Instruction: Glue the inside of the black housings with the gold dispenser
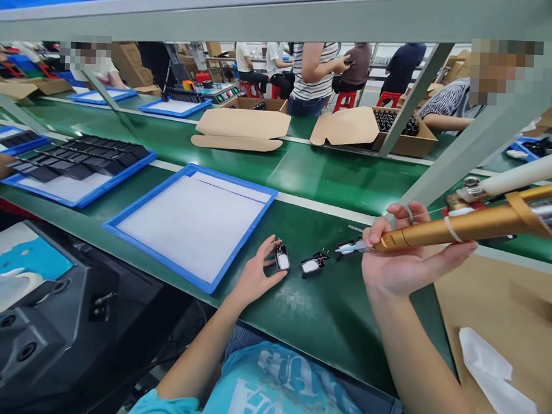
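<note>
Green belt [326, 319] bears a blue-rimmed tray [133, 225]; just right of it the left hand [257, 276] pinches a small black part [282, 257] between thumb and fingertips. Farther right, the right hand [406, 255] is wrapped around a gold pen tool [462, 227], well inside the belt's front edge.

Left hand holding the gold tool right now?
No, the gold tool sits in the right hand, while the left hand pinches a small part on the green belt.

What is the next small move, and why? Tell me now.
Likely move the gold tool left to the small black part that the left hand pinches: the right hand holds the tool apart from it, with a second part lying between.
</note>
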Demonstrator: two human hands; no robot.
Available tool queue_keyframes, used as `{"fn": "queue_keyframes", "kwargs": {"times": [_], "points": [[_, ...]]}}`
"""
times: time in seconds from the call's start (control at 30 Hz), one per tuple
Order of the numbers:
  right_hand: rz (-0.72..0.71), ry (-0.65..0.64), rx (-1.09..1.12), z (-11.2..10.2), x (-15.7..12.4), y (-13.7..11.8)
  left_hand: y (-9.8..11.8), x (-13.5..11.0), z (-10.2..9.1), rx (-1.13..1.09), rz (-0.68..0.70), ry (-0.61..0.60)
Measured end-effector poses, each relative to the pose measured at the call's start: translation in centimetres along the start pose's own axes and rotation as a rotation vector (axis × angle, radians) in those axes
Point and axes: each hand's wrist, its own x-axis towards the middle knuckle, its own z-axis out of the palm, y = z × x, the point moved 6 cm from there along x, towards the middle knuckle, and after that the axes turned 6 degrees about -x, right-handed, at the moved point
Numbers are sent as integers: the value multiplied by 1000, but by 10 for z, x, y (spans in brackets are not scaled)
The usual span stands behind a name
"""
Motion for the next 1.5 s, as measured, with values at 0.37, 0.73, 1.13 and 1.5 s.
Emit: {"fn": "queue_keyframes", "kwargs": {"times": [0.37,0.73,1.13,1.5], "points": [[9,-84,56,35,-5,11,4,23,10,109,-42,3],[-26,-155,18,24,-3,7,-15,23,-1,212,-108,-18],[-23,-249,55,34,-24,4,67,10,6,267,120,128],[-45,-246,96,34,-27,0,99,3,12,287,280,135]]}}
